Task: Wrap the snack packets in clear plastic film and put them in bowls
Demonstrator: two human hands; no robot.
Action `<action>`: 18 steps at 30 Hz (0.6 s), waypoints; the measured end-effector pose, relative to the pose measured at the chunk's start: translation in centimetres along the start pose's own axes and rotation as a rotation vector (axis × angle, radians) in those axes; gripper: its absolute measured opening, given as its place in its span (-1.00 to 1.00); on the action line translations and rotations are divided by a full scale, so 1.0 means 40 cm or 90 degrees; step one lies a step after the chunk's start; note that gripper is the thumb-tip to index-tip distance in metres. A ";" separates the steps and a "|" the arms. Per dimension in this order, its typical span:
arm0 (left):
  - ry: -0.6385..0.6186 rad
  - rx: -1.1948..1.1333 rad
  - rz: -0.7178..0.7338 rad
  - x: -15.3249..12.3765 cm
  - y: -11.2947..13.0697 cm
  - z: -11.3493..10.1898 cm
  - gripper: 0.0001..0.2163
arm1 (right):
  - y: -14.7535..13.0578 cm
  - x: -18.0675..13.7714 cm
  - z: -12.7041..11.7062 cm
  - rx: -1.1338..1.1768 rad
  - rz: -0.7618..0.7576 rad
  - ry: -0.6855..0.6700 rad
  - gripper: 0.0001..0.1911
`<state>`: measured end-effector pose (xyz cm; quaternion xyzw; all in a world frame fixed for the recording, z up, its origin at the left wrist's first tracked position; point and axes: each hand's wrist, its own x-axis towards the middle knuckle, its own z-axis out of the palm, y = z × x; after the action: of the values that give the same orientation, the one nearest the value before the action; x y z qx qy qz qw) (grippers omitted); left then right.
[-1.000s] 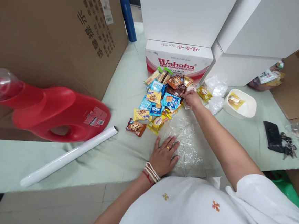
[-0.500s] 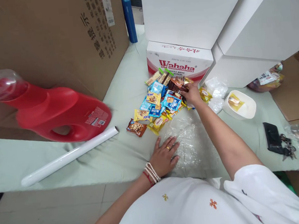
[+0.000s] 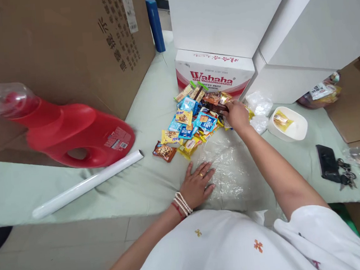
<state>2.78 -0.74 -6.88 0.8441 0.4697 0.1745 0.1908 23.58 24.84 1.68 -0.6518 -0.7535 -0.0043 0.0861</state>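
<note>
A heap of small wrapped snacks [image 3: 184, 117] lies in front of the Wahaba-like printed carton [image 3: 214, 76], in yellow, blue and brown wrappers. At the heap's right side, my right hand [image 3: 238, 116] has its fingers closed on a dark brown snack packet [image 3: 219, 108]. My left hand [image 3: 198, 185] rests flat with fingers spread, at the left edge of a clear plastic bag [image 3: 231, 172] on the cloth. Nearest the left hand are a yellow snack packet [image 3: 189, 146] and a brown cookie packet [image 3: 164, 151].
At left are a red detergent jug [image 3: 83, 134], a white tube [image 3: 88, 184] and a large cardboard box [image 3: 67, 48]. To the right sit a white bowl [image 3: 298, 132] holding a yellow packet, a black phone [image 3: 328, 163] and keys [image 3: 347, 176]. White boxes [image 3: 220, 15] rise behind.
My right hand has moved slightly to the right and lower, and the brown packet it holds now lies lower and flatter against the heap. My left hand stays flat in place.
</note>
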 end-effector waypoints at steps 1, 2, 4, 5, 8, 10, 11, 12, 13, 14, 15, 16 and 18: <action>-0.001 0.002 -0.001 0.000 0.000 0.000 -0.53 | 0.013 -0.003 -0.005 -0.020 -0.002 0.002 -0.68; -0.001 0.005 -0.002 0.000 0.001 0.000 -0.53 | 0.025 -0.005 -0.007 -0.035 -0.003 0.000 -0.68; -0.002 0.011 -0.005 0.001 0.002 0.000 -0.53 | 0.046 -0.005 -0.005 -0.049 -0.016 -0.015 -0.67; -0.003 0.015 -0.006 0.001 0.003 0.000 -0.54 | 0.054 -0.006 -0.002 -0.052 -0.031 -0.018 -0.66; -0.002 0.024 -0.002 0.002 0.005 0.000 -0.54 | 0.061 -0.011 0.013 -0.074 -0.096 0.021 -0.61; 0.000 0.031 0.002 0.002 0.005 0.001 -0.53 | 0.056 -0.016 0.023 -0.098 -0.132 0.042 -0.58; 0.002 0.035 0.003 0.002 0.005 0.002 -0.53 | 0.052 -0.017 0.026 -0.107 -0.143 0.042 -0.57; 0.003 0.038 0.004 0.002 0.004 0.002 -0.53 | 0.049 -0.017 0.029 -0.113 -0.151 0.041 -0.58; 0.004 0.040 0.004 0.002 0.004 0.002 -0.52 | 0.045 -0.015 0.030 -0.116 -0.155 0.041 -0.58; 0.005 0.042 0.004 0.002 0.004 0.002 -0.52 | 0.043 -0.012 0.032 -0.118 -0.155 0.044 -0.58; 0.005 0.043 0.005 0.002 0.004 0.002 -0.53 | 0.042 -0.008 0.032 -0.119 -0.154 0.046 -0.57; 0.005 0.042 0.005 0.002 0.004 0.002 -0.53 | 0.042 -0.003 0.033 -0.120 -0.154 0.047 -0.56; 0.005 0.040 0.005 0.002 0.005 0.001 -0.53 | 0.043 0.007 0.035 -0.124 -0.161 0.043 -0.57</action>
<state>2.97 -0.77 -6.80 0.8510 0.4720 0.1639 0.1618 25.04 25.55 0.14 -0.5566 -0.8221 -0.1101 0.0470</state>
